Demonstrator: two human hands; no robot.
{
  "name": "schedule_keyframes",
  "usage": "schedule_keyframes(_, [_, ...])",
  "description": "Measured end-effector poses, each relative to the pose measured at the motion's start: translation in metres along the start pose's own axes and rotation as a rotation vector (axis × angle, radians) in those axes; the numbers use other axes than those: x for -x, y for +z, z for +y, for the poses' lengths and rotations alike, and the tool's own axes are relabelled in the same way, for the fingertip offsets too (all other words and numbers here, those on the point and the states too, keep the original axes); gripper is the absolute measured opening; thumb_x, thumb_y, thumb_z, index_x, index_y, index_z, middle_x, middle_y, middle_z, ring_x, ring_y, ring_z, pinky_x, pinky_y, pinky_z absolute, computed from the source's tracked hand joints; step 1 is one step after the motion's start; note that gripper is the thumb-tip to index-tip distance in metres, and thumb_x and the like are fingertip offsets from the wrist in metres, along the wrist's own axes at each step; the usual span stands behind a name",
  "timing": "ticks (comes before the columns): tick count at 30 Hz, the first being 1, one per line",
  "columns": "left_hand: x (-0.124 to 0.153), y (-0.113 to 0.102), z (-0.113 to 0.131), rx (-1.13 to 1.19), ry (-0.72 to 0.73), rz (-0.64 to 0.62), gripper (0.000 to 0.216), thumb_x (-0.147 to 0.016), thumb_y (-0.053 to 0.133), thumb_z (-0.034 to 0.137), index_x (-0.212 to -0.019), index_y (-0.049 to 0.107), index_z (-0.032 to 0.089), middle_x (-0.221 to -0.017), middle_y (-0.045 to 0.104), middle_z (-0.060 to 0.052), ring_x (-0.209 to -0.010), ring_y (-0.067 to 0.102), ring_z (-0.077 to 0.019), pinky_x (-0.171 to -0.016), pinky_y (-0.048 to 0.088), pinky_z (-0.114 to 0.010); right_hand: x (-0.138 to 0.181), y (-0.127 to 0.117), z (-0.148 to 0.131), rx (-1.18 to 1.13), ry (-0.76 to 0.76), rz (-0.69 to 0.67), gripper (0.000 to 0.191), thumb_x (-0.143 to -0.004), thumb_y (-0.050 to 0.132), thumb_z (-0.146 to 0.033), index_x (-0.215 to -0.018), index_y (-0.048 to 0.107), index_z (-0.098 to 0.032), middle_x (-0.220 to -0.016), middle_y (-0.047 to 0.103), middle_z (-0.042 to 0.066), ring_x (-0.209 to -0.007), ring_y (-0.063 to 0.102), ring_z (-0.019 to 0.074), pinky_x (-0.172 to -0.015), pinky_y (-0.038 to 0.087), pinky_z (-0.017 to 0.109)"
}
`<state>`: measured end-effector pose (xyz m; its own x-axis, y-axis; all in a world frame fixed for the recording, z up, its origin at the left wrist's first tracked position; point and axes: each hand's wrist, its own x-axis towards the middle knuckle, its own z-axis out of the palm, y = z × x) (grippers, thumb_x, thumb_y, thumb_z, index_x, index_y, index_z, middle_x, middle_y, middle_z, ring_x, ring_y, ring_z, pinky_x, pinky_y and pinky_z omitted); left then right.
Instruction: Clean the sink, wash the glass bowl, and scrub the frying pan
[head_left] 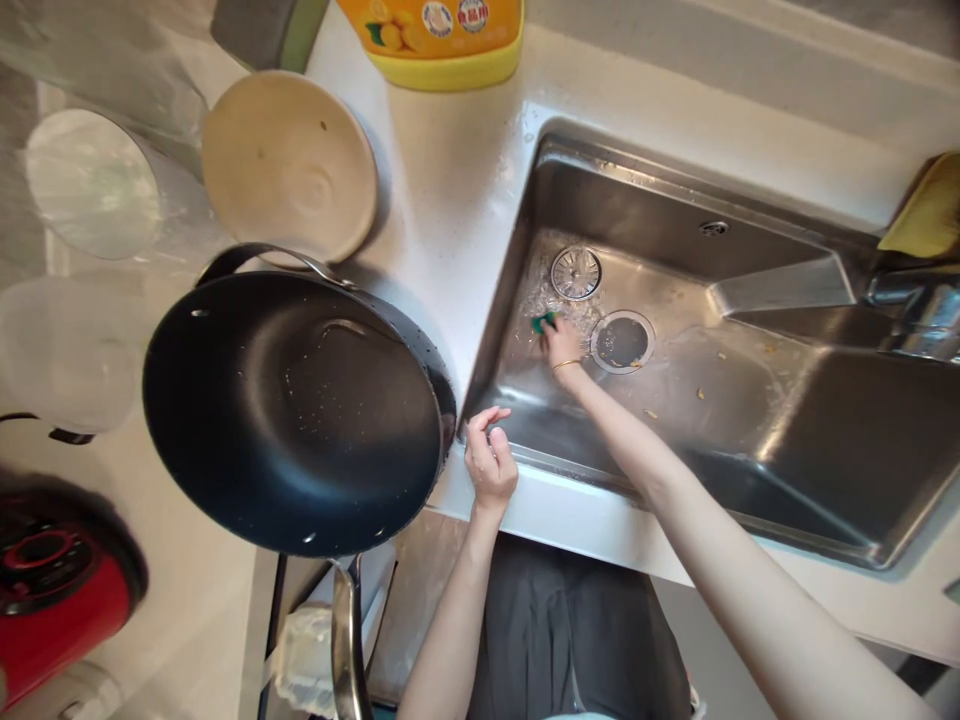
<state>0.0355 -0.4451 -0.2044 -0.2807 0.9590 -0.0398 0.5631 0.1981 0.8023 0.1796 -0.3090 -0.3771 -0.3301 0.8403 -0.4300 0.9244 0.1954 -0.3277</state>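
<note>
My right hand [561, 348] reaches down into the steel sink [787, 400] and is closed on a green scouring pad [543, 322], pressed to the wet sink floor. It lies between the lifted-out strainer [576, 272] and the open drain hole [622, 341]. A thin bangle sits on that wrist. My left hand [490, 460] rests on the sink's front left corner, fingers loosely curled over the rim, nothing visibly in them. It is right beside the edge of a large black wok [296, 400].
The wok's long handle [346, 640] points toward me. Behind it lie a beige lid [289, 165] and clear glass containers [90, 180]. A yellow detergent bottle [439, 35] stands at the back; a red appliance [52, 590] sits lower left. Food scraps dot the sink; the faucet [911, 310] is at right.
</note>
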Motion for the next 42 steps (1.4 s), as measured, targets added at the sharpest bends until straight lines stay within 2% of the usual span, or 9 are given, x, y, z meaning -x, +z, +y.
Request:
schedule_keyframes(4, [0.000, 0.000, 0.000, 0.008, -0.001, -0.005, 0.027, -0.094, 0.035, 0.023, -0.114, 0.051, 0.016, -0.100, 0.066, -0.012, -0.096, 0.063, -0.0177, -0.086, 0.048, -0.034, 0.018, 0.015, -0.040, -0.038, -0.288, -0.111, 0.031, -0.095, 0.039, -0.018, -0.109, 0.067, -0.018, -0.116, 0.060, 0.012, -0.103, 0.048, 0.0236, -0.085, 0.036, 0.036])
schedule_keyframes(9, [0.001, 0.001, 0.000, 0.014, -0.001, -0.004, 0.026, -0.094, 0.035, 0.021, -0.114, 0.051, 0.016, -0.099, 0.066, -0.011, -0.095, 0.063, -0.0171, -0.085, 0.048, -0.033, 0.075, 0.015, 0.014, 0.050, -0.491, -0.206, 0.036, -0.095, 0.035, -0.015, -0.118, 0.063, -0.017, -0.119, 0.059, 0.013, -0.104, 0.047, 0.0240, -0.085, 0.034, 0.037])
schedule_keyframes(12, [0.001, 0.000, -0.001, 0.030, 0.002, -0.014, 0.026, -0.094, 0.036, 0.020, -0.114, 0.051, 0.016, -0.100, 0.066, -0.011, -0.095, 0.062, -0.0167, -0.085, 0.048, -0.032, 0.069, 0.003, 0.045, 0.124, -0.365, -0.194, 0.040, -0.095, 0.032, -0.015, -0.126, 0.058, -0.017, -0.122, 0.057, 0.016, -0.105, 0.046, 0.0263, -0.085, 0.033, 0.040])
schedule_keyframes(16, [0.000, 0.000, -0.001, 0.036, 0.013, -0.009, 0.025, -0.093, 0.037, 0.020, -0.114, 0.051, 0.016, -0.099, 0.066, -0.011, -0.095, 0.062, -0.0164, -0.086, 0.048, -0.032, 0.021, -0.002, 0.011, 0.118, -0.051, -0.045, 0.041, -0.096, 0.029, -0.017, -0.126, 0.057, -0.015, -0.125, 0.054, 0.018, -0.107, 0.044, 0.0281, -0.085, 0.033, 0.041])
schedule_keyframes(20, [0.000, 0.000, 0.000, 0.030, 0.008, -0.002, 0.025, -0.093, 0.037, 0.019, -0.113, 0.051, 0.016, -0.098, 0.067, -0.010, -0.094, 0.063, -0.0158, -0.085, 0.048, -0.032, 0.028, 0.011, -0.020, 0.084, -0.216, -0.092, 0.037, -0.096, 0.034, -0.017, -0.120, 0.062, -0.020, -0.120, 0.057, 0.012, -0.104, 0.046, 0.0230, -0.085, 0.035, 0.035])
schedule_keyframes(23, [0.000, 0.001, 0.000, 0.033, 0.008, 0.003, 0.025, -0.093, 0.037, 0.018, -0.113, 0.051, 0.016, -0.098, 0.067, -0.010, -0.094, 0.063, -0.0158, -0.084, 0.049, -0.031, 0.065, 0.012, 0.014, 0.101, -0.389, -0.177, 0.036, -0.094, 0.039, -0.015, -0.121, 0.061, -0.023, -0.118, 0.060, 0.009, -0.102, 0.047, 0.0212, -0.084, 0.034, 0.032])
schedule_keyframes(30, [0.000, 0.001, -0.002, 0.035, 0.019, -0.007, 0.026, -0.093, 0.038, 0.018, -0.114, 0.051, 0.016, -0.098, 0.067, -0.010, -0.095, 0.063, -0.0161, -0.085, 0.049, -0.032, 0.047, -0.001, 0.052, 0.151, -0.053, -0.041, 0.041, -0.096, 0.031, -0.018, -0.128, 0.056, -0.014, -0.120, 0.055, 0.018, -0.104, 0.044, 0.0273, -0.082, 0.033, 0.038])
schedule_keyframes(36, [0.000, 0.002, -0.001, 0.019, 0.007, -0.023, 0.025, -0.093, 0.037, 0.019, -0.114, 0.051, 0.015, -0.098, 0.067, -0.010, -0.093, 0.064, -0.0158, -0.083, 0.049, -0.031, 0.078, 0.009, 0.031, 0.075, -0.290, -0.161, 0.035, -0.093, 0.041, -0.015, -0.119, 0.063, -0.024, -0.114, 0.061, 0.010, -0.100, 0.048, 0.0196, -0.084, 0.035, 0.032])
schedule_keyframes(42, [0.000, 0.001, -0.002, 0.028, 0.013, -0.002, 0.025, -0.093, 0.037, 0.019, -0.114, 0.051, 0.016, -0.098, 0.067, -0.010, -0.094, 0.064, -0.0159, -0.083, 0.049, -0.032, 0.081, -0.014, 0.044, -0.320, 0.174, -0.031, 0.030, -0.085, 0.053, -0.018, -0.112, 0.068, -0.016, -0.116, 0.060, 0.015, -0.104, 0.051, 0.0252, -0.089, 0.037, 0.037])
